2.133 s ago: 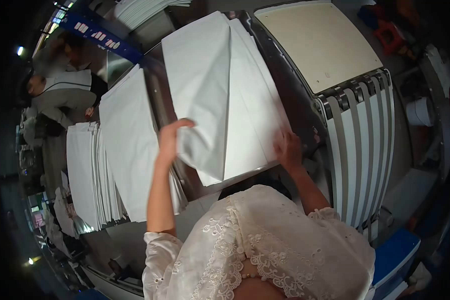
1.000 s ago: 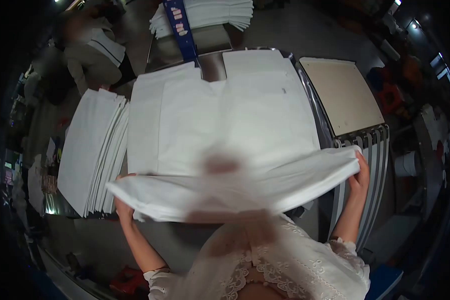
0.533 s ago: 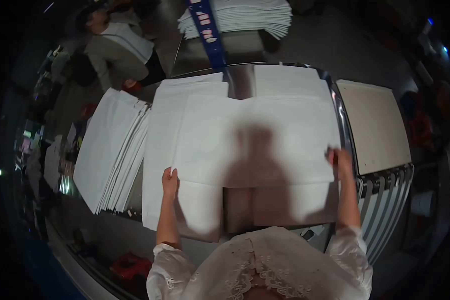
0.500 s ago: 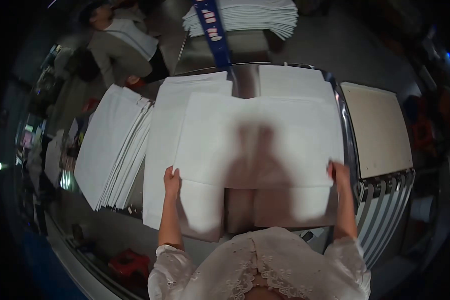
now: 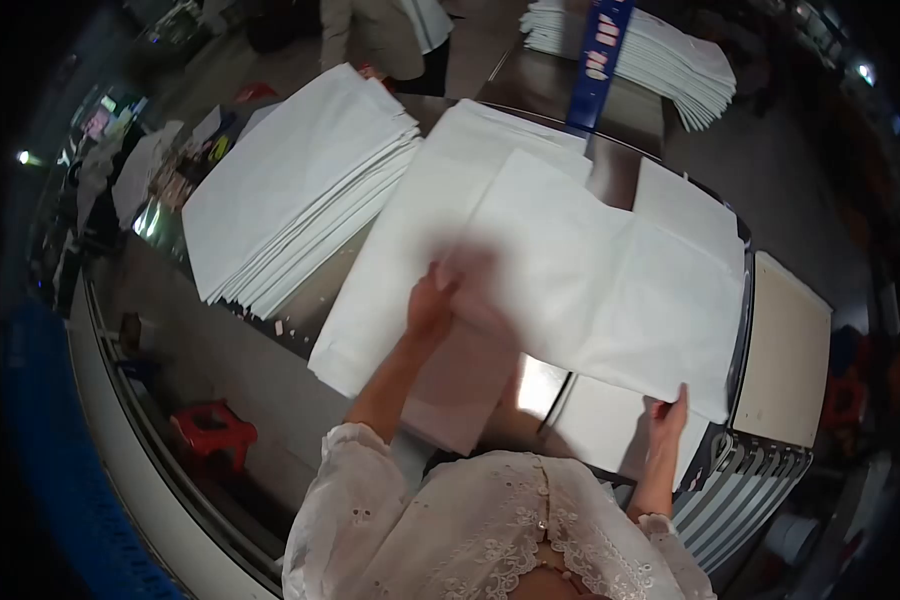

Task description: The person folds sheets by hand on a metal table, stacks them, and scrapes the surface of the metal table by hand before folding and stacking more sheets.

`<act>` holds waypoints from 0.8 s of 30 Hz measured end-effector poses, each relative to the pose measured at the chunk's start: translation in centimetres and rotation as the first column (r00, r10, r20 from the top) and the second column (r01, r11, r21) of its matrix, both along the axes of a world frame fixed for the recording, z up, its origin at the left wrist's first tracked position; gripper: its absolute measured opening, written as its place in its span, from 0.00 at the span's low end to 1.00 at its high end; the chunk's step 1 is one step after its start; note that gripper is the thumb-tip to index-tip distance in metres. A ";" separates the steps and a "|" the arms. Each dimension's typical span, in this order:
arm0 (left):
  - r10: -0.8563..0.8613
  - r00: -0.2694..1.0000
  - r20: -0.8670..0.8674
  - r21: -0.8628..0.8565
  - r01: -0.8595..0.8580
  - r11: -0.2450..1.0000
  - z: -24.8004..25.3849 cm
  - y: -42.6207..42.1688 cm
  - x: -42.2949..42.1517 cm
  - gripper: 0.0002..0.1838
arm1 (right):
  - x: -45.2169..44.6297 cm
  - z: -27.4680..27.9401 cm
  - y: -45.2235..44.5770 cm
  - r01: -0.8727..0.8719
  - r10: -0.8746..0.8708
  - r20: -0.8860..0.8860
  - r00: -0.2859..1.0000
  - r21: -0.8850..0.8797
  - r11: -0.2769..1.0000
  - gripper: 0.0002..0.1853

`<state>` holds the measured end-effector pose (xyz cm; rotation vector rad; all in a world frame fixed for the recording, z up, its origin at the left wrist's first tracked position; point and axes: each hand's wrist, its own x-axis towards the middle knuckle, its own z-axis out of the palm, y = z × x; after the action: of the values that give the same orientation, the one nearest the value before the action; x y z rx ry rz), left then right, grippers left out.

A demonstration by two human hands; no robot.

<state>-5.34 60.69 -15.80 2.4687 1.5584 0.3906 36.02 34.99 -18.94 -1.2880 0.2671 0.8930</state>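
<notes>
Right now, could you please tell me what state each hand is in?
Left hand: curled by the left edge of the white sheet; whether it grips cannot be told.
Right hand: closed on the white sheet's near edge.

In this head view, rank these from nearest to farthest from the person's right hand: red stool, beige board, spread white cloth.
1. Spread white cloth: its near edge is at the right hand.
2. Beige board: just right.
3. Red stool: far left.
</notes>
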 end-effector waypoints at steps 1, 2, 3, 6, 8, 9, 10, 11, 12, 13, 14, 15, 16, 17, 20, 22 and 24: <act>-0.033 0.999 0.002 0.114 0.033 0.993 -0.5 0.0 -0.4 0.23 | 0.6 1.1 0.3 0.039 -0.037 0.071 0.997 -0.021 0.999 0.13; -0.066 0.998 0.003 0.232 0.064 0.971 -0.8 0.2 -0.8 0.19 | 2.1 2.6 -0.2 -0.128 0.115 0.258 0.959 0.037 0.991 0.13; -0.098 0.983 0.153 0.231 0.061 0.971 -0.7 0.1 -1.3 0.17 | 0.9 7.2 2.5 0.122 -0.117 0.395 0.911 0.012 0.992 0.19; -0.316 0.942 0.114 0.195 0.290 0.937 7.2 -3.3 -4.7 0.11 | 5.0 17.2 4.0 -0.038 -0.068 0.656 0.752 0.145 0.989 0.25; -0.371 0.896 0.242 0.021 0.378 0.926 11.6 -6.5 -8.3 0.11 | 5.2 25.9 6.6 0.064 -0.215 0.611 0.762 0.258 0.964 0.19; -0.369 0.875 0.312 -0.065 0.407 0.911 13.9 -7.9 -10.2 0.11 | 7.2 28.8 7.7 -0.093 -0.130 0.673 0.728 0.285 0.954 0.18; -0.342 0.849 0.402 -0.085 0.407 0.910 15.5 -9.1 -11.8 0.12 | 8.3 31.3 8.8 -0.243 -0.055 0.732 0.680 0.295 0.924 0.18; -0.314 0.815 0.486 -0.105 0.412 0.905 16.7 -10.1 -13.3 0.12 | 6.8 33.9 11.9 -0.349 -0.051 0.772 0.633 0.344 0.872 0.17; -0.261 0.806 0.532 -0.147 0.391 0.908 17.6 -10.7 -14.6 0.11 | 3.1 37.1 16.0 -0.343 -0.019 0.681 0.732 0.392 0.854 0.16; -0.206 0.793 0.573 -0.189 0.373 0.908 18.3 -11.1 -15.7 0.11 | 1.6 38.7 20.2 -0.294 -0.014 0.686 0.727 0.330 0.897 0.15; -0.150 0.778 0.610 -0.231 0.356 0.906 18.4 -11.5 -16.9 0.10 | 0.1 39.2 24.6 -0.418 0.003 0.797 0.605 0.314 0.853 0.15; -0.125 0.766 0.630 -0.222 0.332 0.917 17.7 -11.5 -17.8 0.09 | -4.2 39.9 28.8 -0.365 0.033 0.773 0.634 0.260 0.894 0.16; -0.044 0.735 0.677 -0.239 0.276 0.931 16.5 -11.7 -18.6 0.10 | -9.9 39.0 31.7 -0.385 -0.018 0.791 0.612 0.318 0.866 0.16; 0.038 0.694 0.719 -0.260 0.219 0.940 14.9 -11.7 -19.2 0.11 | -13.3 37.5 35.0 -0.430 -0.015 0.835 0.550 0.298 0.852 0.14; 0.376 0.492 0.785 -0.470 0.079 0.879 7.7 -11.7 -20.9 0.14 | -19.8 27.1 41.9 -0.380 0.032 0.938 -0.346 -0.171 0.909 0.08; 0.508 0.450 0.735 -0.522 -0.104 0.847 2.3 -10.6 -21.8 0.14 | -23.3 16.6 41.7 0.072 0.382 0.615 -0.690 -0.466 0.882 0.16; 0.462 0.697 0.549 -0.371 -0.292 0.882 -3.7 -9.2 -23.5 0.14 | -27.2 9.7 34.0 0.144 0.771 0.465 -0.435 -0.810 0.569 0.22</act>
<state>-28.83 51.48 -19.50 1.5487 1.6563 0.9051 8.85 68.94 -9.23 -2.4270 -1.7047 -0.1618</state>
